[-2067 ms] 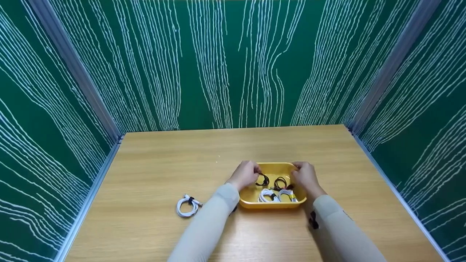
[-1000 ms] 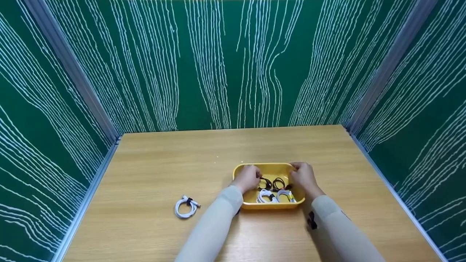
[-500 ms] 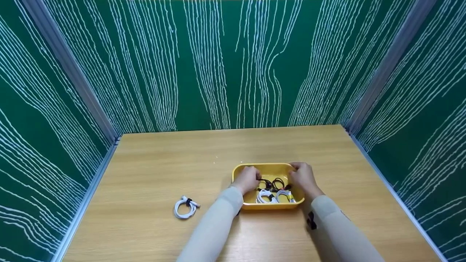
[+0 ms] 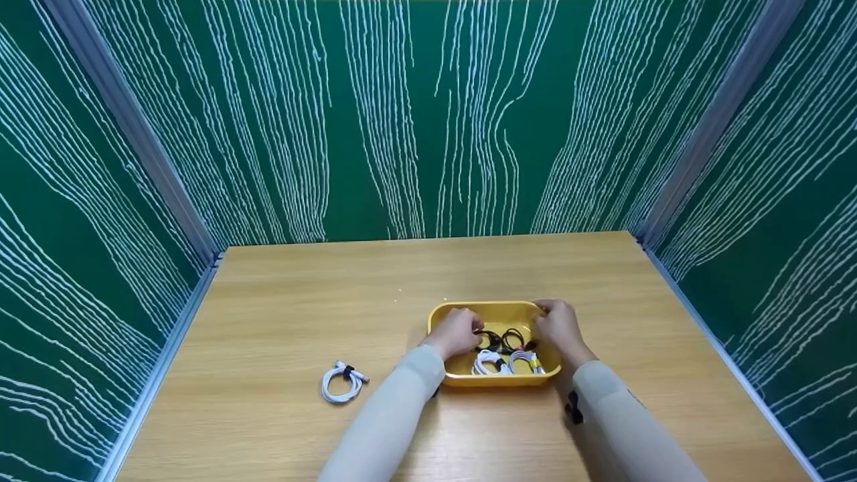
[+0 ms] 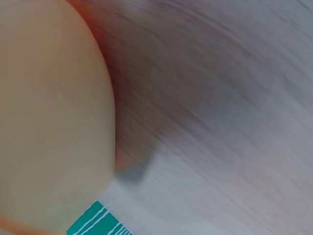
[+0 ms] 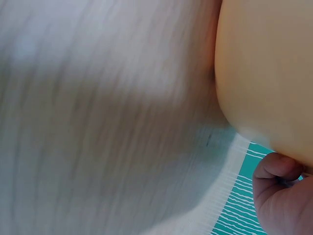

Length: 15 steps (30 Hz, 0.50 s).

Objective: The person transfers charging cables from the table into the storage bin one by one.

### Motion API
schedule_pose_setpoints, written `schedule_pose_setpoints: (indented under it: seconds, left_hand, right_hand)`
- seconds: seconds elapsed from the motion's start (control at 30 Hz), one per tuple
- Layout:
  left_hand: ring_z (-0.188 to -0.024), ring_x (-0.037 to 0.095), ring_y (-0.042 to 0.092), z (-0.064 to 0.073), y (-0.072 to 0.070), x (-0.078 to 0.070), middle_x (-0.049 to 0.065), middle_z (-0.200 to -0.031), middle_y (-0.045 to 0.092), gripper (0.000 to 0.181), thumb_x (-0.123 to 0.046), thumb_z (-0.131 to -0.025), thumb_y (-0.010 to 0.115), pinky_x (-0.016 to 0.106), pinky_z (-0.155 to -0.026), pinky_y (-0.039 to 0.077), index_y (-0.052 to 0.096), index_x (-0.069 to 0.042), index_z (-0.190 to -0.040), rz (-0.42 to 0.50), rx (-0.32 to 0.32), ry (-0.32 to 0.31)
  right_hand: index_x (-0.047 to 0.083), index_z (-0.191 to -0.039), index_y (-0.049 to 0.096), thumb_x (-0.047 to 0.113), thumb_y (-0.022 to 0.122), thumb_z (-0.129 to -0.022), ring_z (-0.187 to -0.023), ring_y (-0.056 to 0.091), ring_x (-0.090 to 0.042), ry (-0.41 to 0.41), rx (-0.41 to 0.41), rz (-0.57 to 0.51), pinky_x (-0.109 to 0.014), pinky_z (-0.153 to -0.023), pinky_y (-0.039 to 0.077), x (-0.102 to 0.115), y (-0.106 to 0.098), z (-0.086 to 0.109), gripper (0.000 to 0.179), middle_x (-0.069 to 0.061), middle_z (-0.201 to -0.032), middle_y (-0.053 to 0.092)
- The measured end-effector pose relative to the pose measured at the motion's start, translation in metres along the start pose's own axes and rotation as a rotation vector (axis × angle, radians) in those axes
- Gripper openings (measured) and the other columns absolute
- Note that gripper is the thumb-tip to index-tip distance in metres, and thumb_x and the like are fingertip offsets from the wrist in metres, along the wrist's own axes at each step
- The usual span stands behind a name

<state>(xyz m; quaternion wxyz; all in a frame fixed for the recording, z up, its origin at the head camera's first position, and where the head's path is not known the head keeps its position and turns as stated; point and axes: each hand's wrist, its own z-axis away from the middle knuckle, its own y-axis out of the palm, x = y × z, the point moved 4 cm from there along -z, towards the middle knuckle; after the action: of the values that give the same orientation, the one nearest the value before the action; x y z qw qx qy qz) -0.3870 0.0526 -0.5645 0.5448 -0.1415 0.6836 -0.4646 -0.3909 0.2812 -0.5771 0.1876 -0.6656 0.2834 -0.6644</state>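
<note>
A yellow plastic bin [image 4: 495, 380] sits on the table toward the right. My left hand [image 4: 455, 333] reaches into its left side, fingertips on a coiled black cable [image 4: 494, 340] at the bottom. Beside that coil lies a second black cable [image 4: 513, 339]. Two white coiled cables, one with a black tie [image 4: 487, 362] and one with a yellow tie [image 4: 525, 361], lie along the near side. My right hand [image 4: 561, 329] grips the bin's far right rim; its curled fingers [image 6: 276, 166] show in the right wrist view. The left wrist view shows only the bin's outer wall [image 5: 54, 117] and tabletop.
Left of the bin, a white coiled cable [image 4: 340, 385] with a black tie lies on the wooden table [image 4: 281, 314]. Small white specks dot the surface behind the bin. Green panels [image 4: 375, 134] with wavy white lines enclose the back and sides, joined by grey posts [image 4: 147, 140].
My left hand has lowered the black cable from near the left rim to the bin's bottom, then stayed almost still there. The right hand has kept its grip on the rim.
</note>
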Motion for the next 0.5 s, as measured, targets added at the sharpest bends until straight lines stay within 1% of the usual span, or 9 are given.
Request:
schedule_pose_setpoints:
  seconds: [0.07, 0.13, 0.17, 0.27, 0.43, 0.47, 0.5]
  left_hand:
    - [-0.099, 0.017, 0.073, 0.003, -0.002, -0.003, 0.009, -0.111, 0.082, 0.018, -0.007, -0.094, 0.077, 0.031, -0.094, 0.060, 0.081, -0.003, -0.111, -0.004, 0.003, 0.011]
    - [-0.113, 0.022, 0.075, 0.005, -0.003, -0.004, 0.011, -0.121, 0.081, 0.025, -0.008, -0.095, 0.077, 0.034, -0.104, 0.059, 0.080, -0.002, -0.119, 0.003, 0.003, 0.020]
    - [-0.118, 0.023, 0.074, 0.006, -0.004, -0.005, 0.012, -0.124, 0.080, 0.027, -0.009, -0.096, 0.077, 0.035, -0.107, 0.058, 0.080, -0.002, -0.121, 0.008, 0.006, 0.021]
    - [-0.124, 0.025, 0.073, 0.008, -0.006, -0.006, 0.012, -0.128, 0.079, 0.029, -0.010, -0.097, 0.077, 0.036, -0.111, 0.056, 0.079, -0.002, -0.124, 0.022, 0.008, 0.021]
    - [-0.126, 0.026, 0.071, 0.012, -0.009, -0.006, 0.012, -0.129, 0.079, 0.031, -0.012, -0.096, 0.077, 0.036, -0.112, 0.055, 0.078, -0.002, -0.126, 0.022, 0.009, 0.038]
    - [-0.126, 0.026, 0.071, 0.013, -0.010, -0.006, 0.012, -0.129, 0.079, 0.031, -0.012, -0.096, 0.077, 0.036, -0.112, 0.055, 0.078, -0.002, -0.126, 0.025, 0.009, 0.039]
    - [-0.126, 0.027, 0.071, 0.014, -0.011, -0.007, 0.012, -0.129, 0.079, 0.032, -0.012, -0.096, 0.077, 0.036, -0.112, 0.055, 0.078, -0.002, -0.126, 0.033, 0.009, 0.042]
  right_hand:
    - [-0.006, -0.120, 0.079, -0.009, 0.059, -0.094, -0.091, 0.068, -0.028, 0.014, 0.005, -0.010, -0.022, -0.068, 0.051, 0.000, 0.000, 0.000, 0.033, -0.026, -0.112, 0.077]
    - [-0.006, -0.119, 0.079, -0.009, 0.058, -0.094, -0.091, 0.067, -0.028, 0.013, 0.003, -0.014, -0.023, -0.068, 0.051, 0.000, 0.000, 0.001, 0.033, -0.026, -0.112, 0.077]
    - [-0.006, -0.118, 0.079, -0.009, 0.058, -0.093, -0.090, 0.067, -0.028, 0.008, -0.002, -0.012, -0.023, -0.068, 0.051, 0.001, -0.001, 0.001, 0.032, -0.026, -0.111, 0.077]
    - [-0.005, -0.116, 0.080, -0.009, 0.058, -0.093, -0.090, 0.067, -0.028, 0.003, -0.004, -0.020, -0.024, -0.069, 0.050, 0.002, -0.001, 0.001, 0.032, -0.026, -0.110, 0.077]
    - [-0.005, -0.119, 0.079, -0.009, 0.057, -0.094, -0.089, 0.067, -0.027, 0.029, 0.022, -0.049, -0.023, -0.067, 0.052, 0.001, 0.000, 0.002, 0.033, -0.025, -0.110, 0.076]
    - [-0.005, -0.118, 0.079, -0.009, 0.057, -0.094, -0.088, 0.067, -0.027, 0.029, 0.021, -0.052, -0.023, -0.067, 0.052, 0.001, 0.001, 0.002, 0.033, -0.024, -0.109, 0.077]
    - [-0.005, -0.117, 0.080, -0.009, 0.057, -0.093, -0.088, 0.067, -0.027, 0.013, 0.014, -0.041, -0.023, -0.067, 0.052, 0.001, 0.000, 0.002, 0.033, -0.024, -0.108, 0.077]
